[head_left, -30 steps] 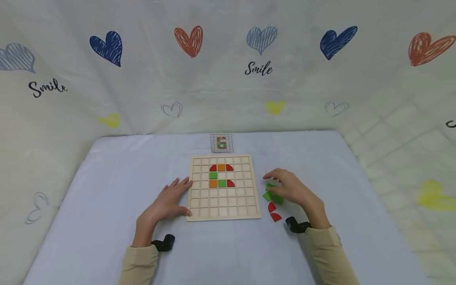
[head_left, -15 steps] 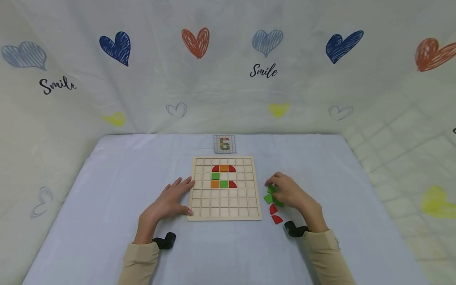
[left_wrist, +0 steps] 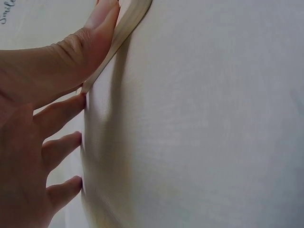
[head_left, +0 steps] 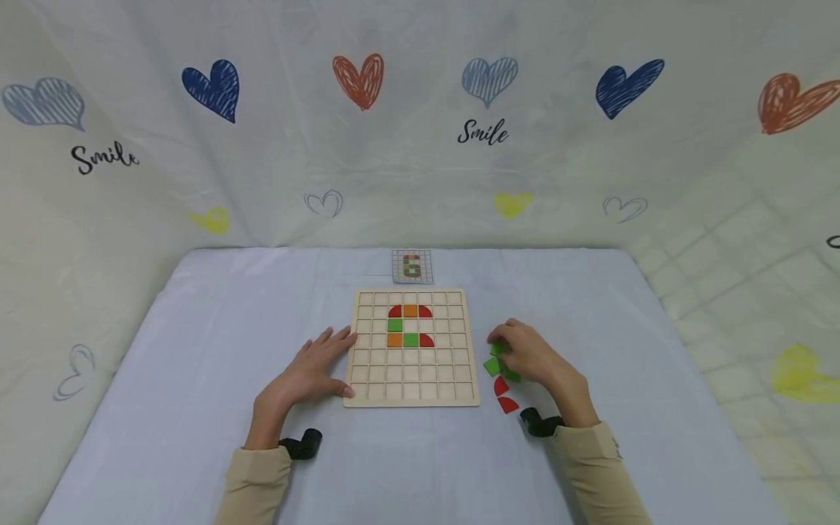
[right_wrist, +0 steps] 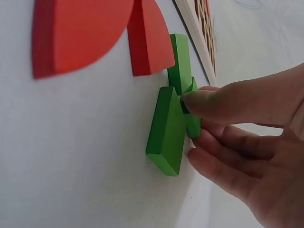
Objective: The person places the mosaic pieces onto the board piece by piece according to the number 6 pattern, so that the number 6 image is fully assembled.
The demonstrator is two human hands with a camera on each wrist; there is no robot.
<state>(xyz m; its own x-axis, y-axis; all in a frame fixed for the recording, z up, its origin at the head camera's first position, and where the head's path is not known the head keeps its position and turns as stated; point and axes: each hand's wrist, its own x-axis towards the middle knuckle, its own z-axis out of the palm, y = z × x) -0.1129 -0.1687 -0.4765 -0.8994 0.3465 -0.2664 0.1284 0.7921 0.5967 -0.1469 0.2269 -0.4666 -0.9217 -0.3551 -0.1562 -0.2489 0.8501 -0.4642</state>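
Right fingers [right_wrist: 218,171] have come down, pinching a flat bright-green tile [right_wrist: 193,124]; left fingers [left_wrist: 61,149] spread.

Bright green tiles [head_left: 492,367], red tiles [head_left: 508,405], pale grid-lined board [head_left: 410,373], beige sleeves [head_left: 599,467], heart-printed whitish backdrop [head_left: 407,160]

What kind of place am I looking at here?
Probably a corner set up for tabletop play or filming: a cheerful backdrop printed with hearts stands behind a white-covered table, where a gridded wooden board lies beside loose colored pieces.
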